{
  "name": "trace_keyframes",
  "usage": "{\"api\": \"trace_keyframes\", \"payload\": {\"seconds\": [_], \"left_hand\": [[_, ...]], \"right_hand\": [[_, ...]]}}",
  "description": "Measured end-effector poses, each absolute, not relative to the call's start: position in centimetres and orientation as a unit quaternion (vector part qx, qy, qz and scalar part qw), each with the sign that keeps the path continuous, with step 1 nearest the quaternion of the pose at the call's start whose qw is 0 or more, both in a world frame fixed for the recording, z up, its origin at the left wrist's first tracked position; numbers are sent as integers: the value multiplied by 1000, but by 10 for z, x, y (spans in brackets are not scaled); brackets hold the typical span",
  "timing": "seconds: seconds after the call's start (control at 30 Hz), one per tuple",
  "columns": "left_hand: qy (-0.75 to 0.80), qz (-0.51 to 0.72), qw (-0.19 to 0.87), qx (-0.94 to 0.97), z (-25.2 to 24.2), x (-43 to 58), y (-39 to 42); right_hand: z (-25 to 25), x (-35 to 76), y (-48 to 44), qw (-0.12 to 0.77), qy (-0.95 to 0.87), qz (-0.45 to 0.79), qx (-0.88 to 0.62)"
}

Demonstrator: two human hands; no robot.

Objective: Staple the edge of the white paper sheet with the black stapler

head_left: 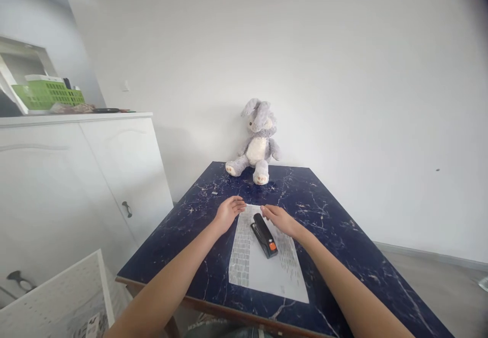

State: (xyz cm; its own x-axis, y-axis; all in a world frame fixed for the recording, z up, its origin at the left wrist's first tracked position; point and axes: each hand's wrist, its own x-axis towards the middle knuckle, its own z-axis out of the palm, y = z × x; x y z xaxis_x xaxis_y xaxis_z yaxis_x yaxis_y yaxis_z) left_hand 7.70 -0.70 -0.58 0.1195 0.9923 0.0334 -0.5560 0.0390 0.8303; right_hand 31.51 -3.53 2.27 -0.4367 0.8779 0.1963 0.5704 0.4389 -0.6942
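Observation:
A sheet of printed paper lies on the dark blue marbled table. A black stapler with an orange spot rests on the sheet, pointing away from me. My left hand lies at the paper's far left corner, fingers stretched out and loosely curved, touching the sheet's edge. My right hand rests palm down on the paper's far edge, its fingers beside the stapler's far end. Neither hand holds anything.
A grey and white plush rabbit sits at the table's far edge against the white wall. A white cabinet stands to the left with a green basket on top. A white perforated board leans at lower left.

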Motion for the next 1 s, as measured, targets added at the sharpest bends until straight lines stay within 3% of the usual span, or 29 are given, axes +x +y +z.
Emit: {"api": "trace_keyframes", "payload": {"seconds": [0.17, 0.3, 0.43, 0.73, 1.0], "left_hand": [[390, 514, 488, 588, -12, 93, -21], [470, 510, 404, 596, -17, 93, -19], [473, 541, 420, 555, -22, 92, -14], [442, 549, 465, 536, -27, 88, 1], [409, 573, 522, 481, -23, 88, -5]], "right_hand": [[43, 315, -65, 126, -848, 255, -448], [42, 308, -68, 136, -872, 228, -412], [45, 314, -60, 168, -892, 253, -335], [43, 351, -38, 90, -798, 542, -248], [36, 345, -38, 89, -749, 597, -273]]}}
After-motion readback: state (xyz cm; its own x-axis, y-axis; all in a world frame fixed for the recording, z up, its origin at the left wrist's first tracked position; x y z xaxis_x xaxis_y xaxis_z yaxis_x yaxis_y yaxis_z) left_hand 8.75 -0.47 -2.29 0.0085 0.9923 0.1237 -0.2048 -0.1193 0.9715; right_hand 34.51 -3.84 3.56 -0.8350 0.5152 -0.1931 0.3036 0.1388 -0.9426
